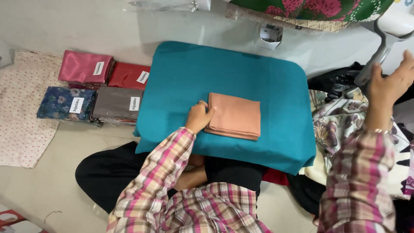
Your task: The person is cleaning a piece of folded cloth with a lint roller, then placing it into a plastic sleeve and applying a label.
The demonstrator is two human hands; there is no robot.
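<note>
Peach-coloured folded cloth [235, 115] lies a little right of the middle of the teal padded board [224, 77] that rests across your lap, its edges squared up and its layers showing along the near side. Your left hand [199, 116] sits at the cloth's left edge, fingers curled into a loose fist and pressing against the fold; you grip nothing else with it. Your right hand [390, 82] is raised well off to the right, clear of the board, fingers spread and closing around the grey handle [379, 54] of an appliance whose body runs out of view at the top corner; how firmly you hold it cannot be told.

To the left of the board, on the floor [51, 185], four wrapped fabric packs lie in two rows: a pink pack [84, 67] and a red pack [127, 75] behind, a blue floral pack [62, 103] and a grey-brown pack [114, 103] in front, each with a small white label. A pale dotted cloth [21, 112] spreads further left. On your right, a heap of patterned fabric [336, 121] lies beside the board.
</note>
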